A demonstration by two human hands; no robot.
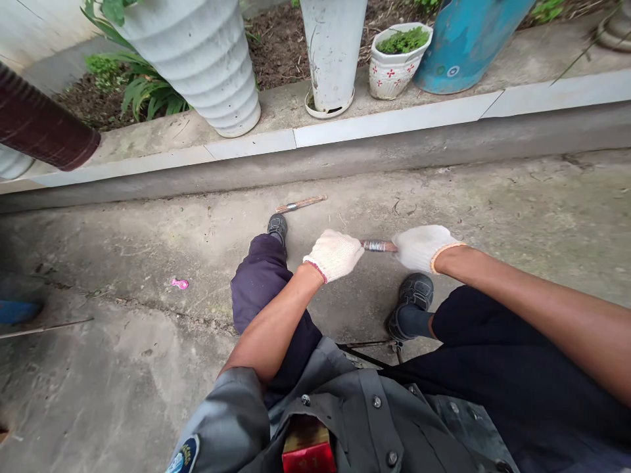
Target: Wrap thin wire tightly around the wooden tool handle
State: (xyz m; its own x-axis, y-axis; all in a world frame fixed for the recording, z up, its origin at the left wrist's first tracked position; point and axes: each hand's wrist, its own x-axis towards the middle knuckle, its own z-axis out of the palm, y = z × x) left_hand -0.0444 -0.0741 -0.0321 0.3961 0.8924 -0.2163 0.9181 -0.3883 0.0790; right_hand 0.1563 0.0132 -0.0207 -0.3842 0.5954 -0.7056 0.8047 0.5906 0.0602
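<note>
In the middle of the head view, my left hand [335, 256], in a white knit glove with a red cuff edge, is closed around one end of a short wooden stick [389, 246]. Bands of silvery wire are wound around its visible middle. My right hand [424, 248], also gloved in white, grips the other end, and both ends are hidden inside the gloves. The stick is held roughly level above the concrete, between my knees. On the ground beyond my left shoe lies a similar wooden stick [313, 200] with wire wound around it.
A raised concrete ledge [374, 135] carries a ribbed white pot [202, 66], a tall white pot [335, 52], a small planter [394, 72] and a blue container [458, 46]. A dark red pot [44, 121] leans at left. A small pink object [180, 284] lies on the concrete.
</note>
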